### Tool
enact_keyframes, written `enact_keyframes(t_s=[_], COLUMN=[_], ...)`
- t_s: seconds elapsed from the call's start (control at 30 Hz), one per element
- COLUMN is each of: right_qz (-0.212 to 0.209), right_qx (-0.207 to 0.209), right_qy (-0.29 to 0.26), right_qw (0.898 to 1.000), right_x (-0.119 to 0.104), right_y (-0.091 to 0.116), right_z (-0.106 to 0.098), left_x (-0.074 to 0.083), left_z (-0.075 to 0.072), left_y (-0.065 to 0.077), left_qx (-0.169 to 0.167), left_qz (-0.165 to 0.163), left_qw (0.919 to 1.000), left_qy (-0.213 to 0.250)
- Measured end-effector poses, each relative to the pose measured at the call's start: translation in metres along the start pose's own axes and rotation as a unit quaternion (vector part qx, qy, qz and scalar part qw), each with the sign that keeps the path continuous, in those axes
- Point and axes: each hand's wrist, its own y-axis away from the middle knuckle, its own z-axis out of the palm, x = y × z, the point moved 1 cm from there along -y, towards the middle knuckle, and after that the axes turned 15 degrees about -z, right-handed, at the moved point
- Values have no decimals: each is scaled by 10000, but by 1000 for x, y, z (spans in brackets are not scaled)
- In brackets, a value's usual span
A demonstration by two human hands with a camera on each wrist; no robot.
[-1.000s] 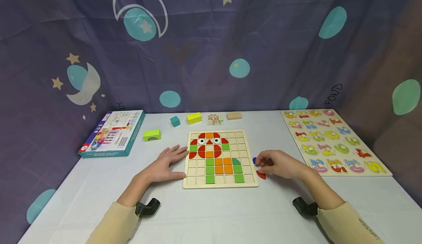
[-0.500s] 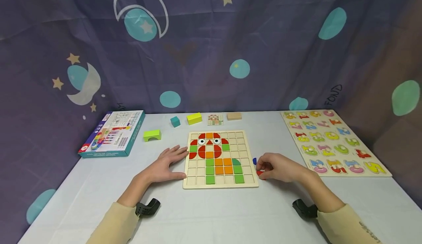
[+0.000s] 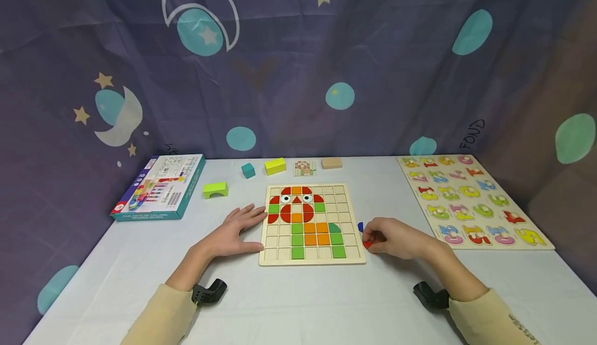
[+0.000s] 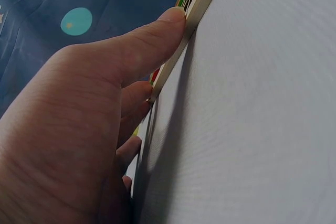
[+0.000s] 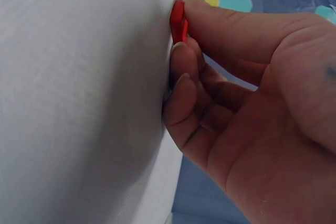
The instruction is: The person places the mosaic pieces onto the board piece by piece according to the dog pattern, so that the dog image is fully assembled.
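Note:
A wooden grid board [image 3: 282, 261] lies flat, with red, orange, green and eye-printed tiles set in its cells. My left hand [image 3: 233, 233] touches the board's left edge, fingers spread and straight; in the left wrist view the thumb [image 4: 152, 38] rests on the rim. Just beyond the board's right edge, my right hand [image 3: 394, 237] pinches a red tile [image 5: 178, 18] between thumb and fingers, low over the table. Most of this tile is hidden in the head view. Beside the fingertips lies a blue tile [image 3: 360, 227], partly covered by the hand.
Behind the board are a teal cube [image 3: 248, 171], a yellow block [image 3: 275, 166], a picture card [image 3: 305, 168] and a tan block [image 3: 331, 163]. A green arch block [image 3: 215, 189] and a box [image 3: 160, 184] stand left. A number puzzle board [image 3: 434, 200] lies right.
My right hand has moved slightly down and closed its fingers on the red tile, covering more of it. The left hand has stayed at the board's edge.

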Motion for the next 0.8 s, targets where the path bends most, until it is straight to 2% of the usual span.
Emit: enact_keyframes(t_s=[0.4, 0.8], right_qz=[103, -114], right_qx=[-232, 196], right_qy=[34, -198], right_qw=[9997, 9995], right_x=[-4, 1], right_y=[3, 0], right_z=[-4, -8], left_x=[1, 0], left_z=[0, 0], left_y=[-1, 0], left_qx=[-19, 64], left_qz=[-5, 116], left_qw=[10000, 9999], left_qy=[39, 22])
